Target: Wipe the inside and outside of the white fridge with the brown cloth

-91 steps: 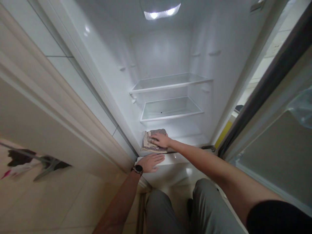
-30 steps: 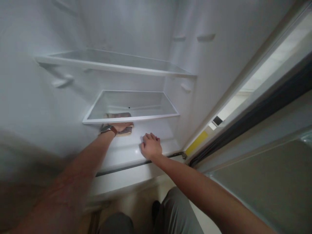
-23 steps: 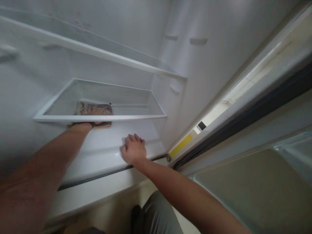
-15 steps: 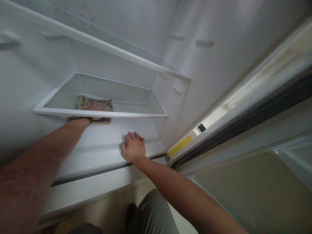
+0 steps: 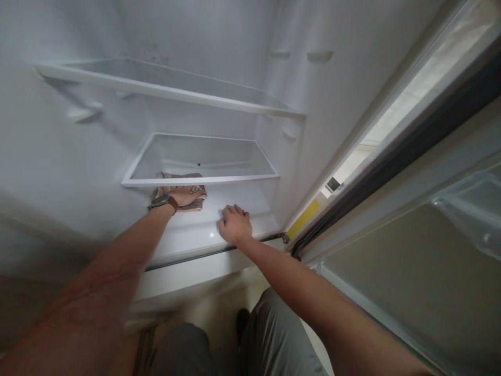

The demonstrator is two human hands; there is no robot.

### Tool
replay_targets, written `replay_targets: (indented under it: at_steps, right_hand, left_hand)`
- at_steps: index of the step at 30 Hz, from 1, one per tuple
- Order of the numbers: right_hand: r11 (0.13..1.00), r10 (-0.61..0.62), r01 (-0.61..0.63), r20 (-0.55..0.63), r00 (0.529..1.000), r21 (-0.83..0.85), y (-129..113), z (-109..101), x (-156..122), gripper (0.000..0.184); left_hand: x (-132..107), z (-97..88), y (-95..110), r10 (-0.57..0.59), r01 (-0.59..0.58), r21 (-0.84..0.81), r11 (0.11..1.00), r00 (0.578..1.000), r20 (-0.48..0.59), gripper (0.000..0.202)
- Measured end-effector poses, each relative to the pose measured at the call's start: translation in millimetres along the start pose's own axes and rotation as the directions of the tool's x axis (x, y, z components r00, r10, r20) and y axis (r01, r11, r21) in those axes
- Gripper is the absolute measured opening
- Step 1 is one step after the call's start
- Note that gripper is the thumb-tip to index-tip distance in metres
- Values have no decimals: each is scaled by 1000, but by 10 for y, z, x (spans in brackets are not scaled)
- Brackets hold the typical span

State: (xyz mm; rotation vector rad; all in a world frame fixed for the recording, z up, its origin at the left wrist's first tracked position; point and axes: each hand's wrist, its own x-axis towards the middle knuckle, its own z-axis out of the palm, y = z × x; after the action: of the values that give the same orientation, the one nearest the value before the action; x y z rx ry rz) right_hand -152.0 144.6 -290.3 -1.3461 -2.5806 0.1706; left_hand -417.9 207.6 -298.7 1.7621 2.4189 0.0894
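Note:
On the white bottom of the fridge compartment lies a patterned brownish cloth (image 5: 198, 202), partly beneath the lower glass shelf (image 5: 219, 156). My left hand (image 5: 183, 196), with a dark watch on its wrist, presses down on this cloth and keeps hold of it; the shelf's front rim passes just above the fingers. To its right, my right hand (image 5: 235, 224) rests on the bare compartment floor near the front edge. Its fingers are loosely bent and slightly apart, with nothing in them.
An upper glass shelf (image 5: 176, 83) spans the compartment above. Small support ledges (image 5: 320, 56) stick out of the side walls. The open door (image 5: 399, 271) stands at the right, with a dark seal along the gap. My knees (image 5: 274, 329) are below the front sill.
My left hand has drawn the cloth forward, partly out from under the lower shelf, and the watch now shows. My right hand stays on the floor. The camera view has shifted.

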Motion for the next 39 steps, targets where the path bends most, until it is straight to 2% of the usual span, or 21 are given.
replay_targets:
  at_steps: [3, 7, 12, 17, 34, 39]
  right_hand:
    - [1000, 8, -8, -11, 1000, 4, 1, 6, -1, 36]
    - [999, 28, -28, -19, 999, 27, 2, 11, -11, 40]
    - [998, 26, -23, -39, 999, 62, 8, 6, -36, 44]
    - [998, 25, -24, -21, 999, 57, 13, 10, -41, 41]
    - [997, 16, -14, -24, 1000, 77, 10, -11, -63, 37]
    - [997, 5, -2, -37, 999, 83, 18, 11, -52, 36]
  left_hand:
    - [-203, 6, 53, -95, 94, 9, 996, 993, 73, 90]
    - [-452, 0, 133, -85, 86, -14, 996, 995, 60, 90]
    - [-702, -18, 213, -129, 127, 22, 992, 983, 130, 92]
    - [-932, -20, 282, -133, 128, 36, 991, 979, 157, 93]
    - [-1425, -29, 454, -120, 110, 63, 992, 978, 172, 87]
    - [-1585, 8, 499, -81, 78, 41, 996, 992, 91, 84]
